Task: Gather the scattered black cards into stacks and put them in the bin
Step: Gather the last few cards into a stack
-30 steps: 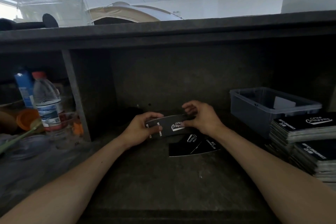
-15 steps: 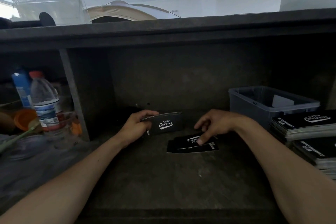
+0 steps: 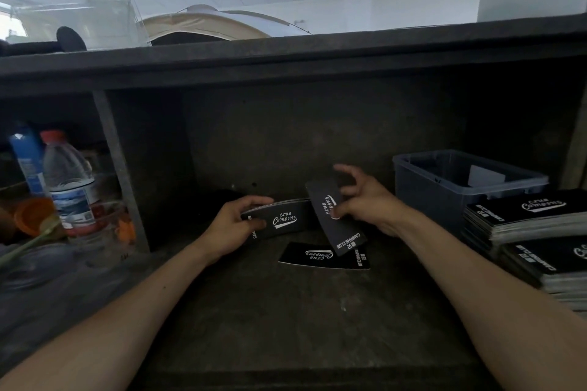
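Centrally, the left hand (image 3: 232,225) curls round a thin stack of black printed cards (image 3: 281,220), seemingly ready to receive the single black card (image 3: 347,238) the right hand (image 3: 365,203) pinches, spare fingers spread, left of the grey plastic bin (image 3: 444,197).

Matt black printed paper cards (image 3: 320,256), translucent grey plastic bin (image 3: 444,200), rough dull dark shelf (image 3: 301,327), clear plastic bottle (image 3: 68,181)
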Demonstrator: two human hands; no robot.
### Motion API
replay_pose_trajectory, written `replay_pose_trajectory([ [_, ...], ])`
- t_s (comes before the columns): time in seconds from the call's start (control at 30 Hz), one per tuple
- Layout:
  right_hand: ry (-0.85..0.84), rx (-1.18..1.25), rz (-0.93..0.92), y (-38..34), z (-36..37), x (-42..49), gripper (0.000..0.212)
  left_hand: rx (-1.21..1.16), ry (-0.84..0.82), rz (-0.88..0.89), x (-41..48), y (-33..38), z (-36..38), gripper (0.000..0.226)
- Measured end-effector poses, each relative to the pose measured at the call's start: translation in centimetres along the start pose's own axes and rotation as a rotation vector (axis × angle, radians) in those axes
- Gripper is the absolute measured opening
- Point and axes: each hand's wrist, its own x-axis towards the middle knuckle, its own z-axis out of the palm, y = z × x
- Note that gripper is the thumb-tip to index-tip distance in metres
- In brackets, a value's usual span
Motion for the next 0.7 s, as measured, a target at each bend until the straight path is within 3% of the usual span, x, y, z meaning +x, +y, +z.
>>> replay_pose_trajectory([
  [0.03, -0.003, 0.028, -0.016, 0.1, 0.1, 0.1, 0.095, 0.004, -0.001, 0.005, 0.0, 0.0, 0.0, 0.047],
  [0.1, 0.037, 0.139, -0.049, 0.1, 0.3, 0.3, 0.088, 0.007, -0.003, 0.012, -0.1, 0.1, 0.0, 0.047],
  [0.23, 0.185, 0.422, 0.05, 0.0, 1.0, 0.6, 0.033, 0.023, -0.013, 0.014, -0.1, 0.4, 0.1, 0.048],
  [0.33, 0.233, 0.216, 0.082, 0.7, 0.9, 0.5, 0.019, -0.009, -0.018, 0.007, -0.3, 0.5, 0.1, 0.043],
  [0.43, 0.207, 0.028, 0.044, 1.7, 1.6, 0.3, 0.021, -0.003, -0.032, 0.019, -0.6, 0.7, 0.1, 0.039],
  [0.57, 0.163, -0.58, -0.046, 1.7, 2.2, 0.5, 0.038, 0.054, -0.025, 0.088, -0.6, 0.7, 0.2, 0.038],
  [0.7, 0.027, -0.677, 0.142, 0.8, 1.8, 0.1, 0.077, 0.035, 0.021, 0.047, -0.4, 0.6, 0.4, 0.041],
])
